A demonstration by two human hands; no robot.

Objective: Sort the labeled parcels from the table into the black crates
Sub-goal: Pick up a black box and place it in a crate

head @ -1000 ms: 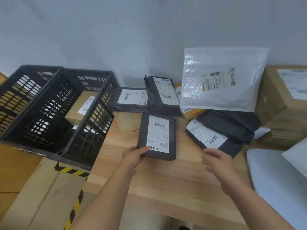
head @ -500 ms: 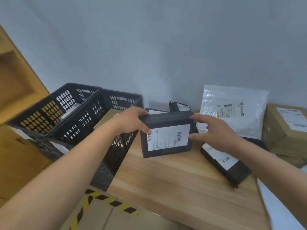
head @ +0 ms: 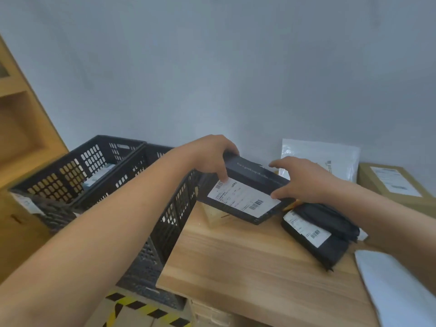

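Black rigid white-labelled box (head: 245, 197), centre frame: left hand (head: 210, 156) and right hand (head: 306, 182) fingers (head: 278, 195) clasp opposite ends; likely light, stiff; hold by ends.

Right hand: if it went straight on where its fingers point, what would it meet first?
The black box: the right hand holds its right end, opposite the left hand. Past it, probably the nearer black crate; depth is unclear.
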